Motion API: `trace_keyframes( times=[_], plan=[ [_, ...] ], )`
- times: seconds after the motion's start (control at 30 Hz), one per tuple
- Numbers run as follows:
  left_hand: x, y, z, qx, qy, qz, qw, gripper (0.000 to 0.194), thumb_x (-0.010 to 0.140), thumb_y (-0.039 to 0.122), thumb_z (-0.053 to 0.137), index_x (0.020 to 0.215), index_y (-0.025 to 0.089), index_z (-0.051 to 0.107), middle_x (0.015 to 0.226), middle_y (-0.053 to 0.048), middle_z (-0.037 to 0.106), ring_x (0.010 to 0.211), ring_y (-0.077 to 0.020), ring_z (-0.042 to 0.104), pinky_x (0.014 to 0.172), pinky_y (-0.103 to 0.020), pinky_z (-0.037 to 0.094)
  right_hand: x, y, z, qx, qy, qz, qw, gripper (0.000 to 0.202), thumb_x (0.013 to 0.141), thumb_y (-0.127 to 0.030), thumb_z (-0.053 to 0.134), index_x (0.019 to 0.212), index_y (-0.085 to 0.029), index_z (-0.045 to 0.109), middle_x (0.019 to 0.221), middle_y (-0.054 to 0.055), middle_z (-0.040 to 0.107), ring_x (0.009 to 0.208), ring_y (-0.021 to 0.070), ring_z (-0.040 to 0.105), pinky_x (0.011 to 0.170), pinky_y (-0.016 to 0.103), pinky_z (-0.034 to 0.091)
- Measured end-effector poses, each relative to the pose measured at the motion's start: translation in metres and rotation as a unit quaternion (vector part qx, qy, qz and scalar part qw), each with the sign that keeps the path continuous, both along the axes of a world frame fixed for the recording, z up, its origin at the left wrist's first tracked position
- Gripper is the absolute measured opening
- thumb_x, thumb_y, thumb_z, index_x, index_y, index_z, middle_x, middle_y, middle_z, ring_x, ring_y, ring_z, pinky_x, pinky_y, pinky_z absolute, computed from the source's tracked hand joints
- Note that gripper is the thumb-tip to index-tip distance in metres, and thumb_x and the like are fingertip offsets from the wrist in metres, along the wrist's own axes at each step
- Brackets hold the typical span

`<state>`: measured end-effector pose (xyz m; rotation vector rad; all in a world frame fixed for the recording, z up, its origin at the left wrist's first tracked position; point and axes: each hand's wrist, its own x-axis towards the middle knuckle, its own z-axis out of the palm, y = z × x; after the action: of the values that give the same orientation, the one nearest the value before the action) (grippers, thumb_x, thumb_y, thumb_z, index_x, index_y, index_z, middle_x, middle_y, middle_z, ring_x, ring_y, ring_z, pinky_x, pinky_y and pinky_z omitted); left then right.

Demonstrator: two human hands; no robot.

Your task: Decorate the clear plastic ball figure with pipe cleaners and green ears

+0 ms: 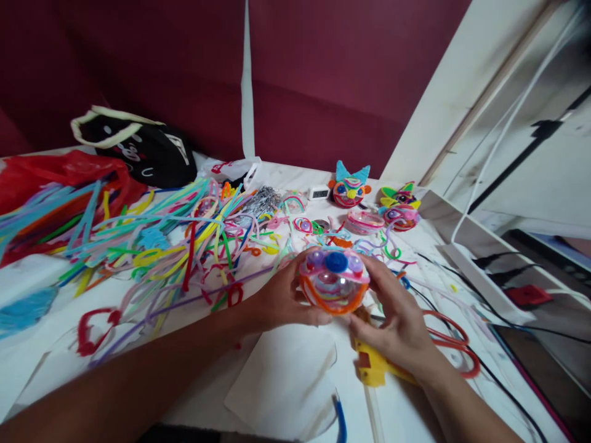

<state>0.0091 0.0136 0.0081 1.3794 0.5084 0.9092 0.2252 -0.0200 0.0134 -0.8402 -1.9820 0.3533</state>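
Observation:
Between both hands is a clear round ornament (336, 289), trimmed with orange, pink and white pipe cleaner, with a blue coil and purple bead-like pieces on top. My left hand (284, 295) grips its left side, thumb along the lower edge. On the opposite side my right hand (394, 314) has its fingers curled around the ornament. Below the right hand a yellow glue gun (372, 366) lies on the table, partly covered by that hand. Red-handled scissors (462, 344) rest just right of it. A white paper sheet (286, 381) lies under the hands.
Loose pipe cleaners (175, 240) spread over the left and middle of the table. Finished-looking figures (351, 187) stand at the back near a small digital clock (318, 193). A power strip (489, 283) with cables and a dark tablet (530, 369) lie at right. A black bag (152, 154) sits back left.

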Motion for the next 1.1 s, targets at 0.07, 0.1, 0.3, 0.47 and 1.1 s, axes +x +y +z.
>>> trace_keyframes(
  times=[0.07, 0.1, 0.3, 0.47, 1.1],
  plan=[
    [0.000, -0.001, 0.002, 0.020, -0.033, -0.035, 0.999, 0.094, 0.055, 0.027, 0.091, 0.135, 0.026, 0.042, 0.135, -0.015, 0.056, 0.119, -0.0349, 0.060, 0.091, -0.045, 0.055, -0.001, -0.001, 0.004, 0.078, -0.043, 0.000, 0.996, 0.080, 0.079, -0.016, 0.073, 0.149, -0.021, 0.034, 0.143, 0.013, 0.048, 0.135, 0.0253, 0.044, 0.113, 0.043, 0.038],
    [0.000, -0.002, 0.002, 0.038, -0.051, -0.045, 0.997, 0.099, 0.053, 0.026, 0.092, 0.137, 0.027, 0.040, 0.137, -0.014, 0.055, 0.122, -0.0355, 0.058, 0.093, -0.045, 0.054, -0.002, -0.002, 0.005, 0.106, -0.059, -0.003, 0.993, 0.081, 0.079, -0.014, 0.073, 0.149, -0.019, 0.033, 0.144, 0.014, 0.047, 0.136, 0.0252, 0.042, 0.113, 0.043, 0.037],
    [-0.001, -0.005, -0.006, 0.159, -0.081, 0.029, 0.983, 0.104, 0.049, 0.022, 0.095, 0.138, 0.037, 0.042, 0.138, -0.006, 0.053, 0.125, -0.0317, 0.056, 0.103, -0.045, 0.048, -0.005, -0.011, 0.007, 0.149, -0.094, -0.011, 0.984, 0.083, 0.079, -0.009, 0.069, 0.151, -0.014, 0.028, 0.146, 0.018, 0.040, 0.138, 0.0265, 0.039, 0.112, 0.041, 0.038],
    [-0.001, -0.006, -0.012, 0.227, -0.060, 0.091, 0.968, 0.105, 0.047, 0.028, 0.095, 0.138, 0.035, 0.043, 0.138, -0.007, 0.052, 0.123, -0.0335, 0.055, 0.105, -0.047, 0.046, -0.004, -0.021, 0.014, 0.125, -0.075, -0.014, 0.989, 0.079, 0.076, -0.015, 0.072, 0.146, -0.012, 0.036, 0.145, 0.018, 0.040, 0.135, 0.0304, 0.040, 0.112, 0.045, 0.036],
    [0.000, -0.003, -0.011, 0.382, 0.050, 0.188, 0.903, 0.097, 0.054, 0.042, 0.090, 0.139, 0.037, 0.043, 0.130, -0.006, 0.057, 0.118, -0.0326, 0.056, 0.106, -0.048, 0.043, -0.005, -0.025, 0.016, 0.098, -0.034, -0.046, 0.994, 0.056, 0.080, -0.017, 0.072, 0.131, -0.022, 0.049, 0.118, 0.010, 0.048, 0.112, 0.0255, 0.049, 0.095, 0.039, 0.045]
  ],
)
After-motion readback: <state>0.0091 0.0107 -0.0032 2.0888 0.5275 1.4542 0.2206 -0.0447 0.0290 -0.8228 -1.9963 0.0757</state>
